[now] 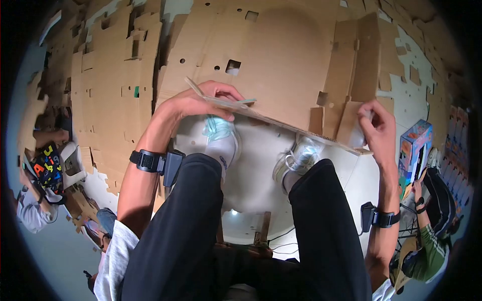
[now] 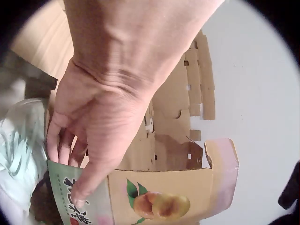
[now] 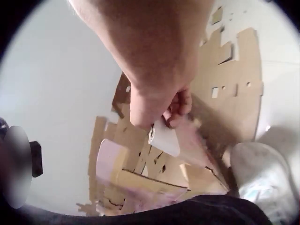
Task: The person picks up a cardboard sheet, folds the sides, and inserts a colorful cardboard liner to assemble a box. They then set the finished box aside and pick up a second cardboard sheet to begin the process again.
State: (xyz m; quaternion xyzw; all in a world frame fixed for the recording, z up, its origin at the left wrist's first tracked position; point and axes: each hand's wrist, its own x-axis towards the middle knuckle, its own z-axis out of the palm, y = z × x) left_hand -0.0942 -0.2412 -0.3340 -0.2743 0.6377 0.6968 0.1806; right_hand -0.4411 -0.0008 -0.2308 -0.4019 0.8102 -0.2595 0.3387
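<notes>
Printed cardboard panel (image 2: pixel 154 180) spans both hands, long axis roughly 9:30 to 3:30, head view; brown sheeting (image 1: pixel 281 55) beyond, toward 12. Neither hand nearer. Left hand (image 1: pixel 208 100) at 9:30 end, pinching: thumb over print, fingers behind. Right hand (image 1: pixel 377 125) at 3:30, fingers curled onto end flap (image 3: pixel 166 140). Black Chinese characters (image 2: pixel 68 187) on green, part thumb-covered, not fully legible; peach picture (image 2: pixel 161 205) toward 4.

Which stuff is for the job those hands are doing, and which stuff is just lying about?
Seems part of the job:
- left hand
- right hand
- big cardboard they both hold

Seems just lying about, untouched by these hands:
- cardboard sheet on the left
- small scrap at upper right
- colourful box
</notes>
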